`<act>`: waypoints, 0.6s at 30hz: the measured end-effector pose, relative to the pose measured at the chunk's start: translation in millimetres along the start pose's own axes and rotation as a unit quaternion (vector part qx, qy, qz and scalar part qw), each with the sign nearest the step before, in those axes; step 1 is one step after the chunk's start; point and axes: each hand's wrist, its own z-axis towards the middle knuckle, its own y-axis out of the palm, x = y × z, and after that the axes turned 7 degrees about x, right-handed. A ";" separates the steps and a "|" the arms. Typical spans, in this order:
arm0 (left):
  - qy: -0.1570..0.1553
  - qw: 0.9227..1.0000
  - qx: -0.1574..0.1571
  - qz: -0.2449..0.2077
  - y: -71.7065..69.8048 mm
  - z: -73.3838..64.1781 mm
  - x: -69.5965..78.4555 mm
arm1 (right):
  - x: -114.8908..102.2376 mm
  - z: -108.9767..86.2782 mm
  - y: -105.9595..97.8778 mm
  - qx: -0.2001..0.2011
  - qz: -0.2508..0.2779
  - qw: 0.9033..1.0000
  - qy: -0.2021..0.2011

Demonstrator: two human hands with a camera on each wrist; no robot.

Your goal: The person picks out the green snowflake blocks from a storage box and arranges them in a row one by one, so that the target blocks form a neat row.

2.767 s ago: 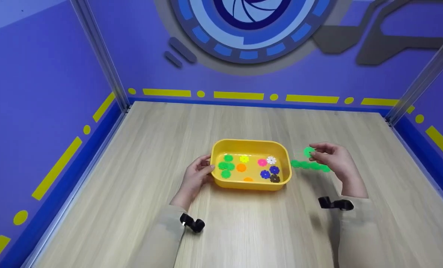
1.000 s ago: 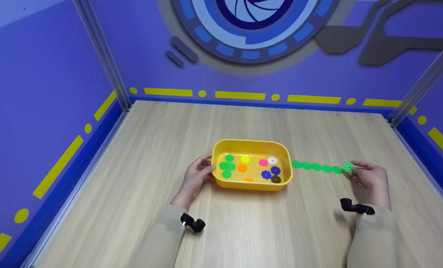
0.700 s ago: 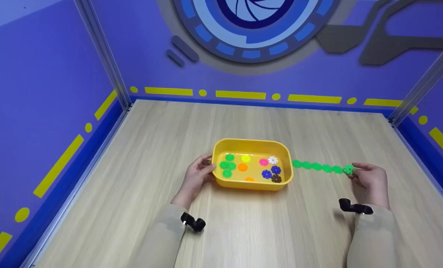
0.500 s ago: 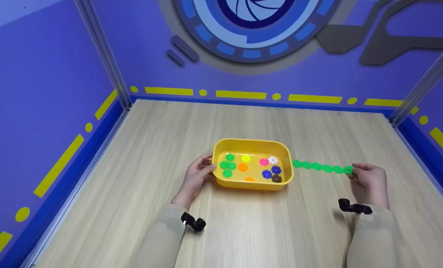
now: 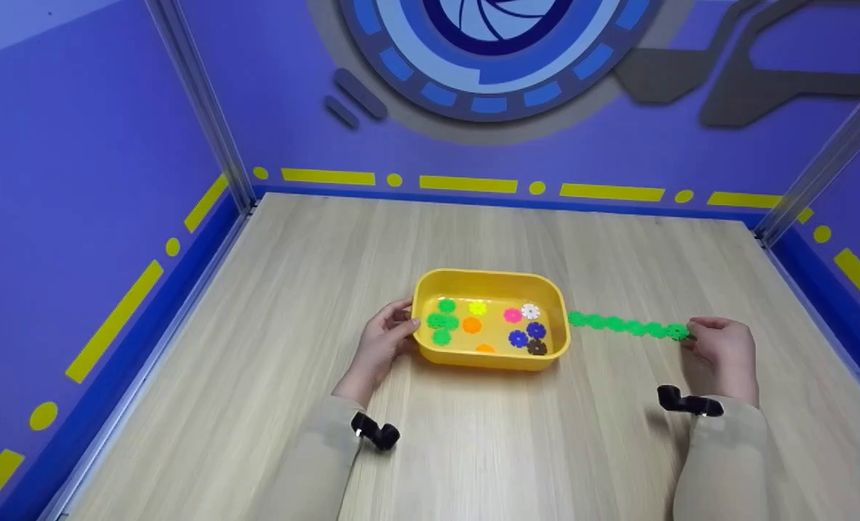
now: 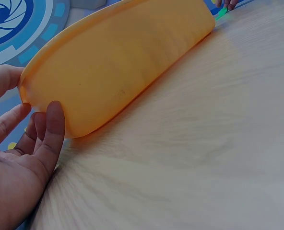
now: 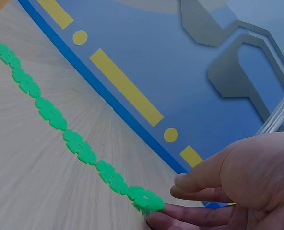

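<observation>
My left hand (image 5: 379, 347) grips the left end of a yellow plastic tray (image 5: 487, 359), fingers at its end wall in the left wrist view. Inside lie several notched snowflake discs: green (image 5: 440, 337), yellow (image 5: 477, 308), orange (image 5: 471, 325), pink (image 5: 513, 315), white (image 5: 530, 311), blue (image 5: 518, 338) and dark brown (image 5: 537, 347). From the tray's right side a row of green snowflake discs (image 7: 79, 146) runs over the table. At its right end my right hand (image 5: 722, 351) has fingertips right at the edge of the last green disc (image 7: 146, 197), its thumb lifted away from it.
The wood-grain table (image 5: 473, 449) is enclosed by blue printed walls (image 5: 292, 108) with yellow dashes along the bottom. Metal posts (image 5: 198, 101) stand at the back corners. Each wrist carries a small black camera (image 5: 375, 432).
My right hand has carried a green disc from above the row to its right end, laid it flat there and drawn slightly back off it. My left hand stays at the tray.
</observation>
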 end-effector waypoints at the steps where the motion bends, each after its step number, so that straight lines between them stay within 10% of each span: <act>1: 0.000 1.000 0.000 0.001 0.1 -0.1 0.2 | 0.0 -0.3 -0.1 0.001 0.001 1.000 0.001; 18: 0.009 1.000 -0.002 0.007 -1.4 1.4 -1.9 | -14.5 -2.4 2.7 0.004 0.017 0.999 -0.031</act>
